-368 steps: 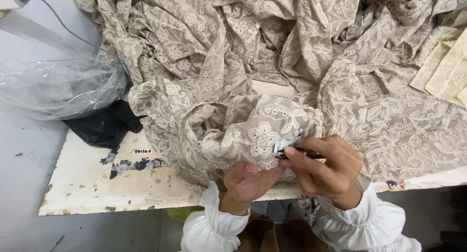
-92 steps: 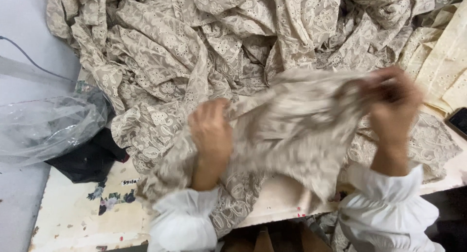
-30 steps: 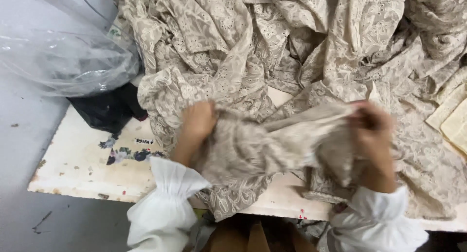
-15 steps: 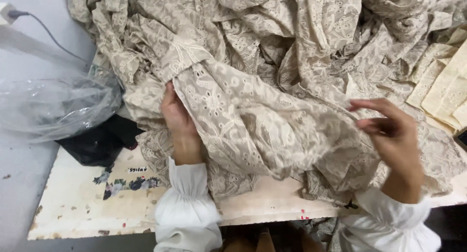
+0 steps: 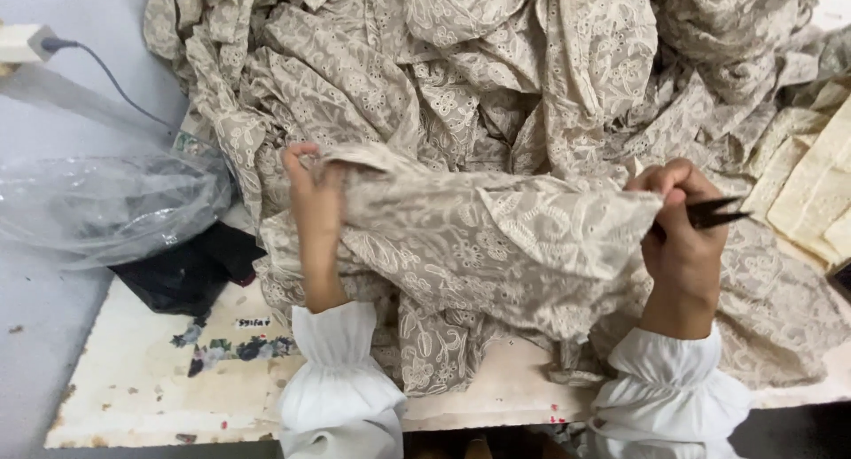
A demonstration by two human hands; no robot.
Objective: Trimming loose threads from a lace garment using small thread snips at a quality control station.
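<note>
- We have a piece of beige lace cloth (image 5: 496, 246) stretched between our two hands, held up just above the near edge of the table (image 5: 133, 379).
- Our left hand (image 5: 312, 202) is closed on the cloth's left edge, fingers curled over the top of it and the palm turned away.
- Our right hand (image 5: 681, 233) pinches the right corner between thumb and fingers, and the same fist also grips small dark snips (image 5: 714, 213), blades pointing out to the right (how far apart the blades stand we cannot tell).
- By our judgement the step in hand is spreading and looking over the piece, with the snips kept ready; no blade is at the cloth yet.
- A next move would call for keeping the cloth taut with the left hand while the right frees the snips from the pinch without dropping the corner.
- Beyond both hands lies a big heap (image 5: 496, 69) of the same lace.
- Left of the left hand sit a clear plastic bag (image 5: 97, 202) and a black rag (image 5: 186, 268).
- Right of the right hand lie cream lace strips (image 5: 811, 193).
</note>
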